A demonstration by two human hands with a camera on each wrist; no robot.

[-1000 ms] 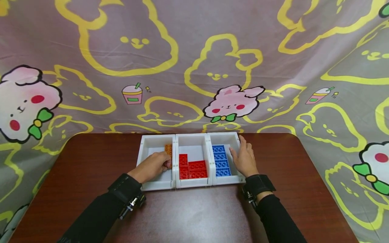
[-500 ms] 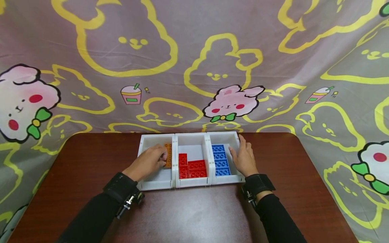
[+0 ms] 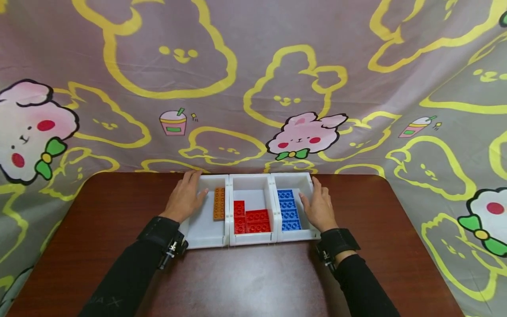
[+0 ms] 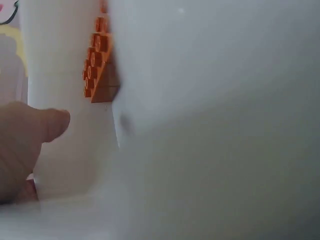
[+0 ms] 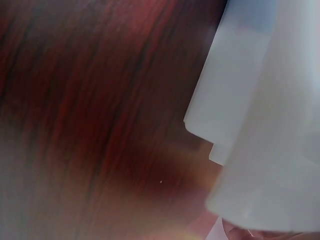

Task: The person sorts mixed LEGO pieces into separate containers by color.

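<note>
Three white bins stand side by side. My left hand (image 3: pixel 184 200) lies along the outer wall of the left bin (image 3: pixel 206 241), its thumb spread inside over the floor. Orange toy building bricks (image 3: pixel 219 204) line that bin's right wall, studs up, apart from the hand; the left wrist view shows the thumb (image 4: pixel 55 124) near the orange bricks (image 4: pixel 97 60). On the opposite side, my right hand (image 3: pixel 320 208) rests at the right bin's outer wall, thumb inside, fingers outside. Beside its thumb lie several blue bricks (image 3: pixel 289 210) in the right bin (image 3: pixel 297 235).
Between them, the middle bin (image 3: pixel 252 239) holds several red bricks (image 3: pixel 253 220) in an L shape. The bins sit on a dark brown wooden table (image 3: pixel 253 281) close to its back edge. Patterned cloth (image 3: pixel 222 105) hangs behind and at the sides.
My left hand has moved left from the orange bricks to the left bin's outer wall, and its fingers have straightened. The orange bricks stay in place. My right hand has not visibly moved.
</note>
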